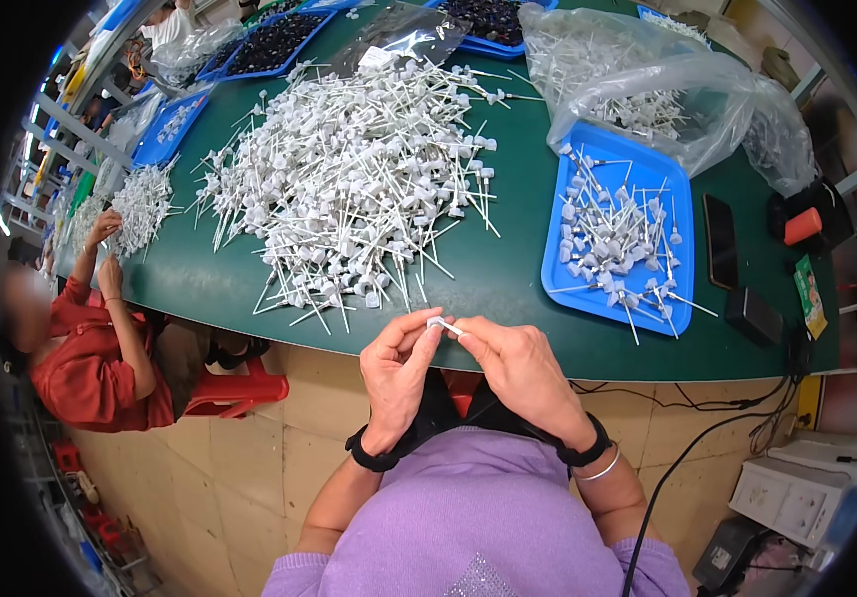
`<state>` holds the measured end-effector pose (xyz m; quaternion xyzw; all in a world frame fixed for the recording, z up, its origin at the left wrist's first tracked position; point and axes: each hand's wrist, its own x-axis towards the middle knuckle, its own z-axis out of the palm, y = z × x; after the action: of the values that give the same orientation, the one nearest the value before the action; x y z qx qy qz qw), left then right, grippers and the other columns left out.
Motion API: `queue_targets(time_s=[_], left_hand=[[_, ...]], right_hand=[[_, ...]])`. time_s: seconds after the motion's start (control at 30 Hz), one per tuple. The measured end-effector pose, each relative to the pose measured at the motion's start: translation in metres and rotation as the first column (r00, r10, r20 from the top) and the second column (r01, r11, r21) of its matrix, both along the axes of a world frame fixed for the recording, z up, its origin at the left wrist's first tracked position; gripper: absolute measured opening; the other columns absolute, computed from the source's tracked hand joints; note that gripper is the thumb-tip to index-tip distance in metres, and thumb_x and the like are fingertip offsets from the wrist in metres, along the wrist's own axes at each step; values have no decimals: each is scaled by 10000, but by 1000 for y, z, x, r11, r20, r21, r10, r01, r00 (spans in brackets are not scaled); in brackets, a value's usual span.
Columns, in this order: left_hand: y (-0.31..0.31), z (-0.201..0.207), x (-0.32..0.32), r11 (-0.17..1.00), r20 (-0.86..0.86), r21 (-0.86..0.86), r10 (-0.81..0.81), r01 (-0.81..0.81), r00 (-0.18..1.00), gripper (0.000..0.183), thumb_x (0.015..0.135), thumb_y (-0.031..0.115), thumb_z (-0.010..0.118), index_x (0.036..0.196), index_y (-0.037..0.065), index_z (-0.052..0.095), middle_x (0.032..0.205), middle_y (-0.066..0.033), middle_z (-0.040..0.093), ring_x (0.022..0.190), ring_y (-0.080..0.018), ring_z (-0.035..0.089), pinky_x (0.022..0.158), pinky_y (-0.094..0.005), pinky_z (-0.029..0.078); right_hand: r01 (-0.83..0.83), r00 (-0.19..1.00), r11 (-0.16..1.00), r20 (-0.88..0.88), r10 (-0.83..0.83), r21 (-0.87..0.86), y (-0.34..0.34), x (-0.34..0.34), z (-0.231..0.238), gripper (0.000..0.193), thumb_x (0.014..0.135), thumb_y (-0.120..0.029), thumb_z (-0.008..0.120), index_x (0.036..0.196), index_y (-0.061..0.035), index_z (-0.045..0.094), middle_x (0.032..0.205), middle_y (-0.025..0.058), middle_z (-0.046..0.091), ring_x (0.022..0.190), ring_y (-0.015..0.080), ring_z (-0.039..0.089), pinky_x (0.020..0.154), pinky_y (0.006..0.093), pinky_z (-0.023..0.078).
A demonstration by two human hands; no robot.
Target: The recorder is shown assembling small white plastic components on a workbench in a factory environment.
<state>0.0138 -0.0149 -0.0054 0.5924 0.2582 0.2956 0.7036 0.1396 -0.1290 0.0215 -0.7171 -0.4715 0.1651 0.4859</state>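
One small white-stemmed piece (446, 324) is held outside blue tray (554, 239), to its near left. Grip: left hand (398, 366) pinches head, right hand (526, 370) pinches stem. Loose pinch may drop piece; uneven twisting may bend thin stem.

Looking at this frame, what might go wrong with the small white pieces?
The small white piece pinched between left hand and right hand could slip to the floor, being near the green table's edge. White stems jutting over the blue tray might be knocked by a passing hand.
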Motion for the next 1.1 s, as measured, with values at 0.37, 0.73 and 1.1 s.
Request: queue_targets(time_s=[0.37,0.73,1.1], left_hand=[[-2,1,0,999,-15,52,1,-1,1000,217,986,4,594,1188,-69,629,1089,-176,721,977,-152,688,889,-260,524],[1,-3,5,1000,-23,-3,-29,29,999,218,990,28,596,1186,-60,637,1059,-176,727,957,-181,711,856,-278,560],[3,17,16,975,-72,-156,-173,160,982,191,982,92,633,1122,-31,672,986,-150,741,918,-187,725,832,-280,565]], right_hand=[[-275,783,958,-597,176,-79,1,19,-14,300,1062,-245,488,1028,-12,674,586,-10,491,538,71,469,517,270,392],[-165,894,972,-441,76,-168,-6,15,12,265,1049,-207,493,1073,-1,658,593,66,530,532,135,524,537,323,428],[32,914,982,-393,-104,-187,-65,21,15,240,1039,-174,520,1163,-23,660,607,64,538,541,134,537,536,305,426]])
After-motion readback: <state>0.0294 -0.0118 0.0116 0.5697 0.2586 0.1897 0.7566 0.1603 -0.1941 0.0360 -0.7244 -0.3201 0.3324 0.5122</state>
